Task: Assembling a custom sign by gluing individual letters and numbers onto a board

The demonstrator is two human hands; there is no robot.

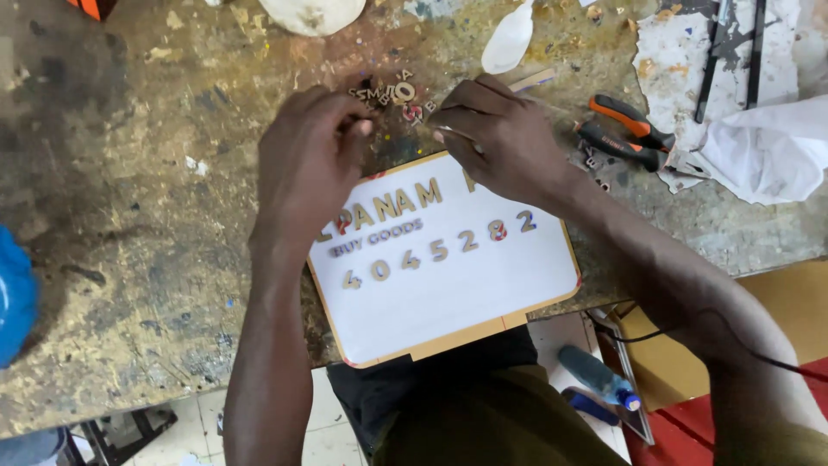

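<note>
White sign board (466,293) with a tan frame lies flat at the near edge of the bench (129,259), overhanging it toward the person's lap. Already stuck on the board: a top row of wooden letters, a smaller grey row under it, and a row of wooden numerals below that. The lower half of the board is bare, and there is a gap in the top row toward the right, so by the look of it the lettering is partly done, with more pieces to go.

Just past the board's far edge sits a small pile of loose letters (392,93). Left hand (306,160) hovers over the board's far-left corner, fingers pinched together on something tiny; can't tell what. Right hand (504,138) is over the far edge, fingertips closed on a small pale piece, unclear which.

Right of the board: orange-handled pliers (625,129), then crumpled white paper (768,147). Beyond the pile, a white plastic scrap (509,39).

Bench top is rough, paint-spattered and stained. Below the board's near edge: tiled floor, a blue bottle (595,375), a cardboard piece (776,319).
</note>
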